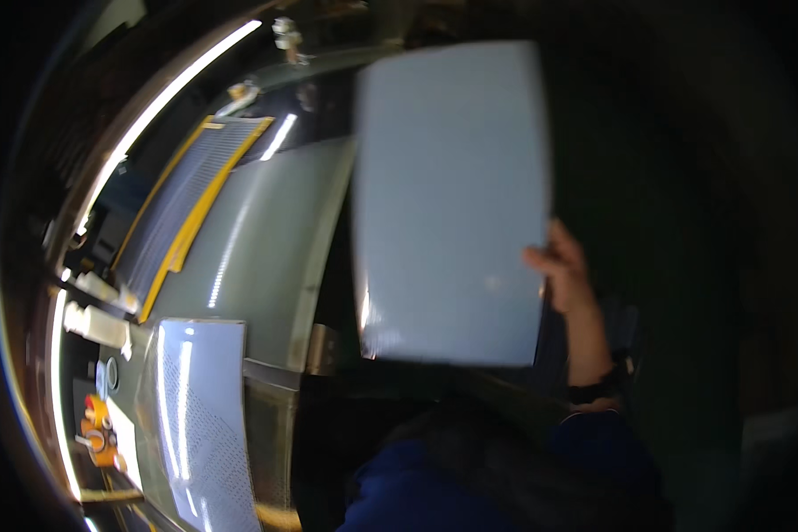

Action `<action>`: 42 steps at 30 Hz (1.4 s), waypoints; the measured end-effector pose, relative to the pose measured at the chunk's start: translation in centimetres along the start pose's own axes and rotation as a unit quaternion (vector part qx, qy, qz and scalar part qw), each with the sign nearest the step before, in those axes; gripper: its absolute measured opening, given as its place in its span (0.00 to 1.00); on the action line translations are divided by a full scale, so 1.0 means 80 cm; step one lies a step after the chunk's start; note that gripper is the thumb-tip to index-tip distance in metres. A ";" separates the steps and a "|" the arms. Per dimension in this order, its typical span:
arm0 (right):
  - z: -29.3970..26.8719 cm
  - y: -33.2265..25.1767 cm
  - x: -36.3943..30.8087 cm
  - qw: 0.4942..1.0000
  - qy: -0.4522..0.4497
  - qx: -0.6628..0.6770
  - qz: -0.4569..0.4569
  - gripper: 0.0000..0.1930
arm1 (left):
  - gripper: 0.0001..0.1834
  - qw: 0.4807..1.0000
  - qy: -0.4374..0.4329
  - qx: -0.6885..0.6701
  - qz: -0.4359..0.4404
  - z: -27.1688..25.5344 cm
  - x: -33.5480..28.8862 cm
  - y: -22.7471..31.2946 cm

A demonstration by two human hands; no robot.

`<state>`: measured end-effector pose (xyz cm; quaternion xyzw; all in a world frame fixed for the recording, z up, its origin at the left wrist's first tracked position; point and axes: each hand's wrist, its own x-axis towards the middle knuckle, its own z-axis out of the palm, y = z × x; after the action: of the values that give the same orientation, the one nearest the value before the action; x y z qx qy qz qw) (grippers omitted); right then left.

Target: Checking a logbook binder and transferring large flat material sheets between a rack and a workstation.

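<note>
My right hand [566, 270] grips the right edge of a large, flat, pale blue-grey rectangular sheet [448, 204], with its thumb over the front face. Held up off the bench, the sheet stands nearly upright in the middle of the view. Light glints along its lower left corner, and its outline is slightly blurred. A black band circles my right wrist, above a dark blue sleeve. My left hand does not show.
To the left runs a workbench [266, 230] with a glossy greyish top. On it lie a glossy light sheet with dotted patterning [199, 417] and a ribbed, yellow-edged panel [191, 195]. Beyond are white bottles [97, 324], an orange object [100, 432] and long strip lights [164, 106].
</note>
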<state>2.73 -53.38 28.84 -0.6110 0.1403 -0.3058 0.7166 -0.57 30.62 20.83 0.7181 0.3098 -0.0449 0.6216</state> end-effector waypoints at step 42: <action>-0.186 0.339 -0.135 0.783 0.316 -0.493 0.211 0.29 | 0.26 0.946 -0.081 0.315 -0.010 0.115 0.036 0.085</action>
<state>-6.95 -56.76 -2.31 -0.7054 0.6156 -0.2119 0.2801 8.11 23.06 23.35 0.8678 0.2356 -0.2047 0.3868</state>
